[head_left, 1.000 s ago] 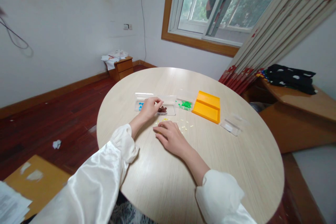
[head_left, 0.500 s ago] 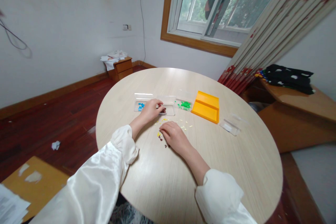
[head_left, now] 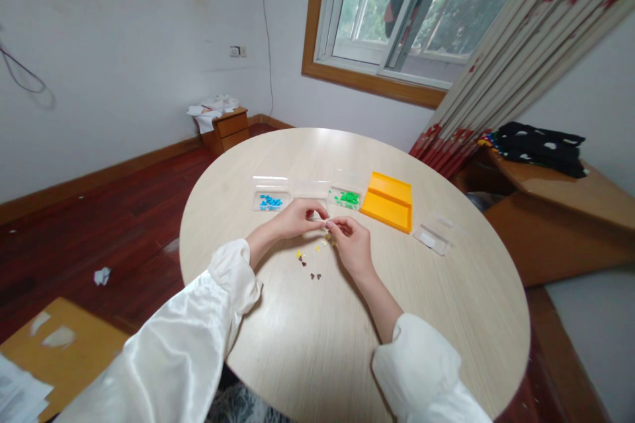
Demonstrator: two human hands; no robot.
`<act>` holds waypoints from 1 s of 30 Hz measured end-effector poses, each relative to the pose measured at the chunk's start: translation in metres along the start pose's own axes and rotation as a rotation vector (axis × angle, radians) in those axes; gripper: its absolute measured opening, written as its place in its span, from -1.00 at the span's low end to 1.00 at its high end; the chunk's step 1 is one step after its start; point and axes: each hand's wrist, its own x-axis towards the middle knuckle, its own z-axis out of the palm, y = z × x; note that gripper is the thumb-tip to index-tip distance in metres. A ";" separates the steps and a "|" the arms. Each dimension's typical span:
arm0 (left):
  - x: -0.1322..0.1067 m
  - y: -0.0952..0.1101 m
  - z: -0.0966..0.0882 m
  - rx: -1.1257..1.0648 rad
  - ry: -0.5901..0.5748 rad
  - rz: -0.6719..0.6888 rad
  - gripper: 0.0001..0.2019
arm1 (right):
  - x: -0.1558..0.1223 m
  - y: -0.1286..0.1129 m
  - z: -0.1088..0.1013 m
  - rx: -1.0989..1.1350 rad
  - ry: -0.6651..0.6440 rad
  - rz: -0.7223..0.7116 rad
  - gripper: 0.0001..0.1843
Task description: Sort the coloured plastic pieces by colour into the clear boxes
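Note:
My left hand (head_left: 296,218) and my right hand (head_left: 351,242) meet fingertip to fingertip over the round wooden table (head_left: 436,317). Both are closed in a pinch, and what they pinch is too small to make out. Just behind them stands a row of clear plastic boxes: one with blue pieces (head_left: 270,200), a middle one (head_left: 311,189) partly hidden by my left hand, and one with green pieces (head_left: 346,197). Loose yellow pieces (head_left: 299,254) and dark brown pieces (head_left: 315,275) lie on the table in front of my hands.
An orange tray (head_left: 388,201) sits right of the boxes, and another clear box (head_left: 430,238) lies further right. A wooden bench with dark cloth (head_left: 540,143) stands at the right, by a curtain and window. A small cabinet (head_left: 225,125) is by the far wall.
My left hand has left the middle box and moved right. My right hand has lifted off the table and risen to meet it, uncovering brown and yellow pieces.

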 end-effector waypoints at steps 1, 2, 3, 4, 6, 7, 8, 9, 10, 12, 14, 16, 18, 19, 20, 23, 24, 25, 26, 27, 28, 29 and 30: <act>0.000 0.000 0.001 -0.014 0.002 0.001 -0.84 | 0.000 0.000 0.000 0.028 0.002 0.017 -0.67; 0.000 0.000 0.001 -0.026 0.006 0.000 -0.84 | 0.000 -0.001 0.001 0.049 0.001 0.030 -0.68; 0.001 0.001 0.001 -0.035 0.007 0.000 -0.84 | 0.001 -0.001 0.001 0.065 -0.001 0.039 -0.68; 0.001 0.001 0.001 -0.042 0.007 -0.001 -0.84 | 0.001 -0.002 0.001 0.077 -0.005 0.045 -0.69; 0.000 0.003 0.001 -0.053 0.006 0.003 -0.86 | 0.001 -0.003 0.001 0.088 -0.010 0.050 -0.70; 0.000 0.004 0.000 -0.057 0.005 0.008 -0.87 | 0.001 -0.003 0.001 0.088 -0.013 0.050 -0.71; 0.000 0.005 0.000 -0.061 0.002 0.016 -0.88 | 0.001 -0.003 0.000 0.087 -0.016 0.050 -0.72; 0.000 0.005 0.000 -0.065 -0.001 0.024 -0.89 | 0.001 -0.003 0.000 0.083 -0.020 0.049 -0.72; 0.000 0.006 -0.001 -0.067 -0.004 0.033 -0.89 | 0.001 -0.003 0.000 0.079 -0.024 0.049 -0.72; 0.000 0.005 -0.002 -0.066 -0.007 0.050 -0.88 | 0.001 -0.002 0.000 0.077 -0.034 0.054 -0.72; 0.001 0.004 -0.003 -0.061 -0.007 0.063 -0.89 | 0.001 -0.002 0.000 0.085 -0.044 0.060 -0.71; 0.001 0.003 -0.004 -0.056 -0.006 0.073 -0.90 | 0.001 -0.002 0.000 0.109 -0.047 0.069 -0.71; 0.001 0.002 -0.004 -0.058 0.001 0.082 -0.90 | 0.001 -0.003 0.001 0.153 -0.047 0.089 -0.70; 0.002 0.002 -0.004 -0.060 0.009 0.085 -0.90 | 0.001 -0.004 0.001 0.177 -0.046 0.104 -0.69; 0.002 0.001 -0.004 -0.061 0.018 0.086 -0.91 | 0.000 -0.005 0.002 0.200 -0.046 0.122 -0.69; 0.002 0.002 -0.004 -0.044 0.054 0.076 -0.91 | -0.001 -0.007 0.002 0.256 -0.045 0.174 -0.65; 0.002 0.003 -0.004 -0.035 0.070 0.073 -0.91 | -0.002 -0.008 0.002 0.273 -0.045 0.191 -0.63; 0.001 0.004 -0.005 -0.029 0.085 0.071 -0.91 | -0.002 -0.009 0.002 0.290 -0.048 0.208 -0.61; 0.001 0.005 -0.005 -0.026 0.097 0.070 -0.90 | -0.003 -0.009 0.002 0.304 -0.052 0.223 -0.59; 0.001 0.005 -0.005 -0.027 0.106 0.070 -0.89 | -0.003 -0.009 0.002 0.314 -0.056 0.234 -0.57; 0.001 0.006 -0.005 -0.030 0.109 0.069 -0.89 | -0.003 -0.009 0.003 0.319 -0.059 0.240 -0.56; 0.001 0.006 -0.005 -0.033 0.111 0.067 -0.88 | -0.003 -0.009 0.003 0.317 -0.062 0.241 -0.55; 0.001 0.006 -0.005 -0.034 0.115 0.064 -0.88 | -0.003 -0.009 0.003 0.305 -0.065 0.235 -0.54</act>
